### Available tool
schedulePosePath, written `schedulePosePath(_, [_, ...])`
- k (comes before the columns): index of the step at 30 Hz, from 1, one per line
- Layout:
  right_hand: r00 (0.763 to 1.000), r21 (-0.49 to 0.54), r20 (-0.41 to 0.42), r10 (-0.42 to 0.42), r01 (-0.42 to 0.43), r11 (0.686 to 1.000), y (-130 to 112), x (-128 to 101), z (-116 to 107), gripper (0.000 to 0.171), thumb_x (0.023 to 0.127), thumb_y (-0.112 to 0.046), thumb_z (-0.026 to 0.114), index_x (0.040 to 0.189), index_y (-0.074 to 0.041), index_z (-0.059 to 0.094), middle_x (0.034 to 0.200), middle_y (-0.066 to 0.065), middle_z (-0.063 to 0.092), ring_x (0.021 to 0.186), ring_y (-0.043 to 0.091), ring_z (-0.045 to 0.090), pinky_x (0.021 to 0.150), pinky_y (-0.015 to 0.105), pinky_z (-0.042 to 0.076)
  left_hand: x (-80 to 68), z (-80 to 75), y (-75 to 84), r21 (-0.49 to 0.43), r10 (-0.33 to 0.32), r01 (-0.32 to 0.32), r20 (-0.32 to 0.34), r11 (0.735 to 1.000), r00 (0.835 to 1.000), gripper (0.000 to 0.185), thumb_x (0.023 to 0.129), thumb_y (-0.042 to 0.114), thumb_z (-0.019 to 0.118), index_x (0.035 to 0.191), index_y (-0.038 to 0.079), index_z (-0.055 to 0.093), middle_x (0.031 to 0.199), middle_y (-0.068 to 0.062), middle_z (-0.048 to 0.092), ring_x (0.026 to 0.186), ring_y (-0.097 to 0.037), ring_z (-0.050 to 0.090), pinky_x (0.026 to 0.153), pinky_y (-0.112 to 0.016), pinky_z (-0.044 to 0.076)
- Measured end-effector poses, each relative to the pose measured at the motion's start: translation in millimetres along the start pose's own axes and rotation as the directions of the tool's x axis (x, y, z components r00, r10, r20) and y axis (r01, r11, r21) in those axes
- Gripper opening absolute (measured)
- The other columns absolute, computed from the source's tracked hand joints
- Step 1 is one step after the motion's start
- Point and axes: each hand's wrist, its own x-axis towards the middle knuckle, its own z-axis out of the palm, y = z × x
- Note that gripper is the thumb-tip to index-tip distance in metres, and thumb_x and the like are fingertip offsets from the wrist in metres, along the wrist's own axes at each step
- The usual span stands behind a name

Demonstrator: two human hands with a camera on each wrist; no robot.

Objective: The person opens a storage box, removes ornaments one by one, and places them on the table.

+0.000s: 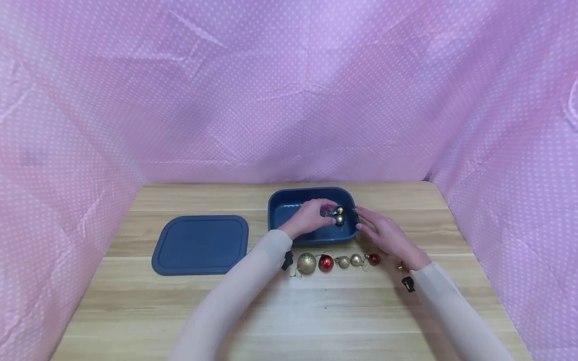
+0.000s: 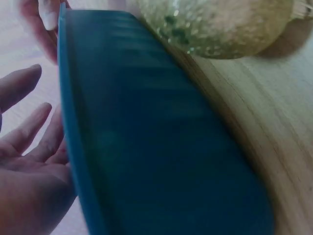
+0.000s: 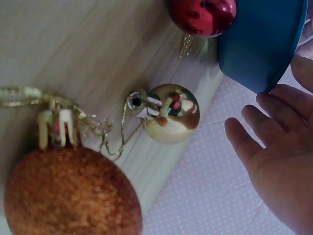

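Observation:
A dark blue rectangular box [image 1: 280,220] stands open on the table. My left hand [image 1: 311,216] reaches over its front wall, fingers spread beside two small shiny gold baubles [image 1: 339,219] lying at the right end inside. In the left wrist view the box wall [image 2: 146,122] hides part of this left hand [image 2: 34,161], whose visible fingers hold nothing. My right hand [image 1: 386,233] rests its extended fingertips at the box's right end. The right wrist view shows that hand [image 3: 279,132] with fingers straight against the box edge [image 3: 259,54].
A blue lid [image 1: 200,245] lies flat at the left. Before the box runs a row of baubles, among them a large glittery gold one [image 1: 306,263] and a red one [image 1: 326,262]. Near the right wrist are an orange glitter bauble [image 3: 73,191] and a shiny gold bauble [image 3: 171,115].

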Motion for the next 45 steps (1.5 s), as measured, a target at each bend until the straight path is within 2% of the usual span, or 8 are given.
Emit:
schedulePosePath(3, [1.0,0.006,0.001,0.001,-0.001,1.0,1,-1,0,0.055,0.107,-0.021,0.058,0.154,0.002,0.044,0.157,0.025,0.042,0.141,0.046,0.045,0.115,0.059,0.034,6.4,-0.1,-4.0,-0.069,-0.026,0.027,0.022,0.997,0.999,0.046,0.096,0.012,0.074,0.14,0.002,0.063,0.13,-0.014,0.068,0.119,-0.025,0.063,0.102,-0.038,0.05])
schedulePosePath(7, [1.0,0.014,-0.001,-0.001,0.001,1.0,1,-2,0,0.055,0.107,-0.022,0.058,0.154,0.002,0.044,0.157,0.026,0.042,0.141,0.046,0.045,0.115,0.059,0.035,10.6,0.4,-6.8,-0.106,-0.057,0.062,0.044,0.992,0.997,0.044,0.096,0.01,0.074,0.138,0.004,0.064,0.129,-0.011,0.069,0.12,-0.023,0.063,0.103,-0.037,0.05])
schedulePosePath(17, [0.999,0.009,-0.026,-0.024,0.025,1.0,1,-3,2,0.052,0.107,-0.019,0.059,0.152,0.005,0.046,0.155,0.028,0.044,0.138,0.047,0.047,0.113,0.06,0.038,21.7,6.9,-16.0,-0.058,-0.044,0.054,0.166,0.997,0.985,0.047,0.096,0.006,0.073,0.142,0.006,0.063,0.142,-0.009,0.064,0.133,-0.026,0.059,0.109,-0.035,0.047])
schedulePosePath(24, [0.999,0.002,-0.028,-0.027,0.027,1.0,0,-2,1,0.051,0.106,-0.017,0.06,0.15,0.006,0.048,0.154,0.027,0.046,0.138,0.047,0.048,0.113,0.059,0.038,24.1,7.4,-12.4,-0.015,-0.033,0.037,0.211,0.999,0.977,0.052,0.096,0.007,0.073,0.146,0.007,0.059,0.149,-0.009,0.059,0.132,-0.029,0.059,0.108,-0.037,0.049])
schedulePosePath(32, [0.999,-0.005,-0.025,-0.028,0.028,1.0,0,-1,0,0.051,0.105,-0.017,0.061,0.15,0.005,0.048,0.153,0.026,0.047,0.137,0.045,0.05,0.112,0.058,0.039,29.6,11.5,-7.6,0.075,-0.057,0.043,0.209,0.996,0.976,0.053,0.095,0.011,0.075,0.146,0.008,0.06,0.145,-0.009,0.061,0.129,-0.028,0.061,0.106,-0.035,0.049])
schedulePosePath(41, [1.0,0.01,-0.016,-0.022,0.022,1.0,0,0,1,0.052,0.106,-0.017,0.061,0.15,0.006,0.048,0.154,0.026,0.047,0.138,0.045,0.049,0.113,0.058,0.039,37.8,19.3,-7.7,0.2,-0.041,0.001,0.195,0.98,0.98,0.042,0.095,0.014,0.077,0.135,0.01,0.069,0.126,-0.006,0.072,0.12,-0.022,0.065,0.105,-0.032,0.049])
schedulePosePath(45, [0.999,0.014,-0.02,-0.026,0.026,1.0,1,0,1,0.052,0.105,-0.016,0.061,0.15,0.006,0.048,0.153,0.027,0.046,0.138,0.045,0.049,0.113,0.058,0.039,41.0,22.3,-6.1,0.257,-0.053,0.007,0.174,0.966,0.983,0.038,0.094,0.018,0.078,0.132,0.013,0.072,0.121,-0.003,0.073,0.116,-0.019,0.064,0.104,-0.031,0.048])
